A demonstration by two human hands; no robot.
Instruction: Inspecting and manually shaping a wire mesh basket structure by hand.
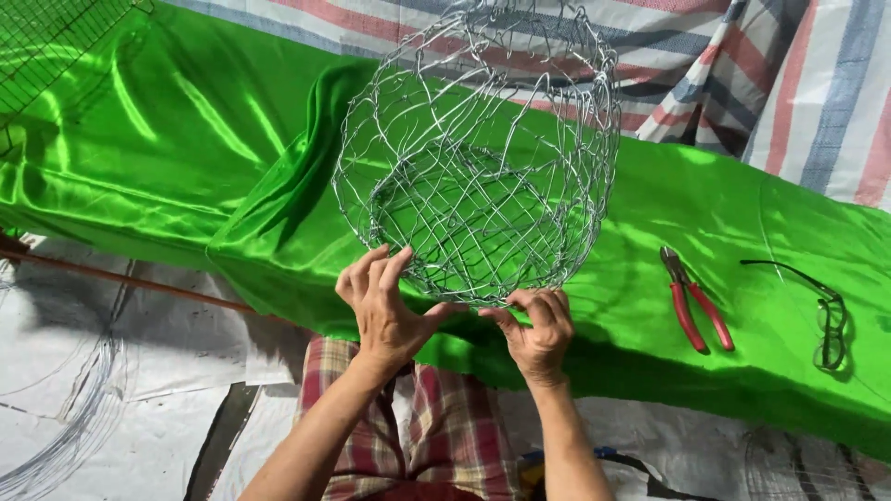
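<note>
A round basket of woven silver wire mesh is held up in front of me, its open mouth facing me, over a shiny green cloth. My left hand grips the basket's near rim at the lower left, fingers spread up against the mesh. My right hand pinches the rim at the lower right. Both hands sit close together at the bottom edge. My lap in red checked fabric shows below.
Red-handled pliers lie on the green cloth to the right, with dark-framed glasses beyond them. A striped tarp covers the back. Coils of loose wire lie on the pale floor sheet at left. A wire grid stands top left.
</note>
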